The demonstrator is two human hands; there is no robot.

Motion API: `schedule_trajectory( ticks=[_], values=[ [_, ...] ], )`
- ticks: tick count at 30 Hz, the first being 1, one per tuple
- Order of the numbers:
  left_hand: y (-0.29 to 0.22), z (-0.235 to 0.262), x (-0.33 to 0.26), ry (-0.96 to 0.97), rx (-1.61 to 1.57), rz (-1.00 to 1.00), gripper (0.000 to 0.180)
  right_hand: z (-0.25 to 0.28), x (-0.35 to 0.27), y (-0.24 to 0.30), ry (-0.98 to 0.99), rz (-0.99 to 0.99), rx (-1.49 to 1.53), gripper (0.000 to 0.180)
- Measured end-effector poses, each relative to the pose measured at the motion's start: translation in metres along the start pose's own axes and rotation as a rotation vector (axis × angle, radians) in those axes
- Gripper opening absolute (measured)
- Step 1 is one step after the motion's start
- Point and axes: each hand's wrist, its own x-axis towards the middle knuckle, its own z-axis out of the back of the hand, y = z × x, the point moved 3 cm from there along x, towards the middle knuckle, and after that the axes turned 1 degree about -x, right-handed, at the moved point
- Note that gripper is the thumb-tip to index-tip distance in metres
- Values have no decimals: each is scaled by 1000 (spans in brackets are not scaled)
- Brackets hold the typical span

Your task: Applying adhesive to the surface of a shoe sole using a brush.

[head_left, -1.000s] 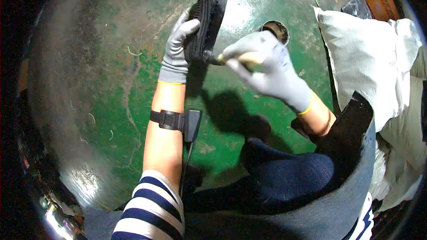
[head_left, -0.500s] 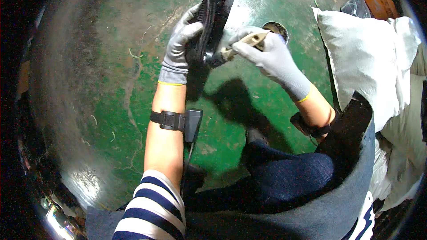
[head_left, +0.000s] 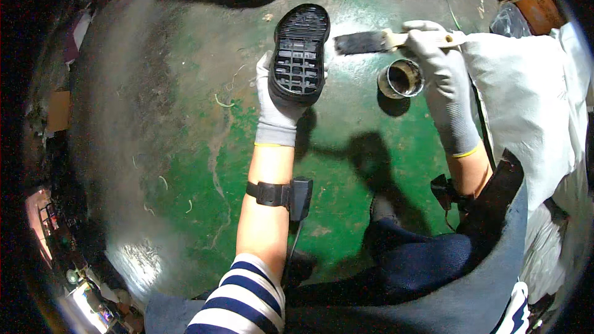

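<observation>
Now face-up: black sole's (head_left: 299,57) gridded cavities.

The shoe sole (head_left: 299,57) looks like matt black rubber. Both gloves are soft grey knit cloth. The small can (head_left: 401,78) is shiny metal. The green floor (head_left: 185,148) is scuffed and glossy.

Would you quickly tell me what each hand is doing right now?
Left hand: closed on the black shoe sole.
Right hand: closed on the paintbrush.
</observation>
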Motion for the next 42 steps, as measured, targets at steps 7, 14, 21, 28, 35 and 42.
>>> schedule_trajectory(
  ticks=[7,14,21,28,35,42],
  values=[
    [-12,1,-3,-130,142,-59,52,-43,-3,-4,175,-159,-85,23],
    [1,-20,-3,-69,449,-203,38,-43,-3,-50,292,-205,-224,21],
    [5,-32,-2,-71,639,-247,40,-55,-15,-46,406,-122,-287,18],
    [1,-23,-3,-64,710,-214,47,-58,-12,-30,276,-63,-44,21],
    [5,-22,-4,-47,762,-205,54,-54,-14,-31,394,-115,-178,20],
    [2,-16,-2,-38,817,-190,55,-66,-18,-35,496,-125,-358,16]
  ],
)
